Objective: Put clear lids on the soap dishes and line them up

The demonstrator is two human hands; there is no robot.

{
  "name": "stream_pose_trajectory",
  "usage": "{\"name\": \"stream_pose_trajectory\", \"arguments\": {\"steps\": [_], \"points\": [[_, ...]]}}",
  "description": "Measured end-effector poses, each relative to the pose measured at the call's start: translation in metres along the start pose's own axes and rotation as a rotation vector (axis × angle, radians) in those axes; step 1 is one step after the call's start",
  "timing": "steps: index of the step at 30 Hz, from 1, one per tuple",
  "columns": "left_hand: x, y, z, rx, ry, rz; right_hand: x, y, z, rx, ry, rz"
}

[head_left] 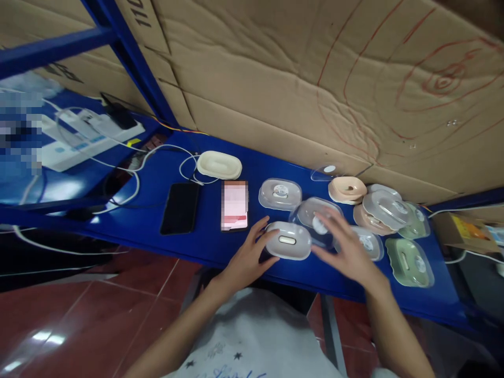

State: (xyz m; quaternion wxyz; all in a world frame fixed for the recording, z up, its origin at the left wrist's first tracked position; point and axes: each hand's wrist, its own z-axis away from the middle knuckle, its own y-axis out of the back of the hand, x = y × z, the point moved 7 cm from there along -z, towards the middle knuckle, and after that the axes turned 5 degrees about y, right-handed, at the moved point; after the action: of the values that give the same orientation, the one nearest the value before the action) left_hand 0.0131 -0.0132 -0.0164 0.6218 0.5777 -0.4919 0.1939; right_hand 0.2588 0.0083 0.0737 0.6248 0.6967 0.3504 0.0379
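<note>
Near the front edge of the blue table, my left hand [252,249] grips the left end of a pale grey oval soap box [289,252] with a small slot in its top. My right hand [346,247] has its thumb and fingers around a clear plastic lid [305,215] with a round white sticker, just behind that box. The lid and the right fingers are slightly blurred. Close behind stands a grey soap box under a clear lid [271,195]. Another grey lidded box [372,244] lies partly behind my right hand.
At right are a green lidded box [407,262], a stack of lidded boxes [388,207] and a peach box [347,188]. A loose clear lid [321,175] lies behind. Leftward are a lit phone [235,205], a black phone [180,208], a cream dish [219,165] and cables.
</note>
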Motion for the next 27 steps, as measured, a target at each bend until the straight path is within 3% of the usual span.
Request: {"name": "stream_pose_trajectory", "arguments": {"steps": [3, 5, 8, 19, 27], "points": [[-0.004, 0.0, -0.004, -0.029, 0.041, 0.058, -0.033, -0.041, 0.02, -0.124, 0.125, -0.022], [-0.003, 0.0, -0.005, -0.04, 0.036, 0.068, -0.038, -0.062, 0.023, -0.154, 0.184, 0.023], [-0.003, 0.0, -0.006, -0.045, 0.05, 0.058, -0.035, -0.078, 0.02, -0.136, 0.255, 0.107], [-0.009, 0.001, -0.008, -0.032, 0.068, -0.024, -0.04, -0.072, 0.013, -0.147, 0.324, 0.183], [-0.008, -0.005, -0.009, -0.054, 0.034, -0.079, -0.038, -0.083, 0.018, -0.086, 0.357, 0.191]]}}
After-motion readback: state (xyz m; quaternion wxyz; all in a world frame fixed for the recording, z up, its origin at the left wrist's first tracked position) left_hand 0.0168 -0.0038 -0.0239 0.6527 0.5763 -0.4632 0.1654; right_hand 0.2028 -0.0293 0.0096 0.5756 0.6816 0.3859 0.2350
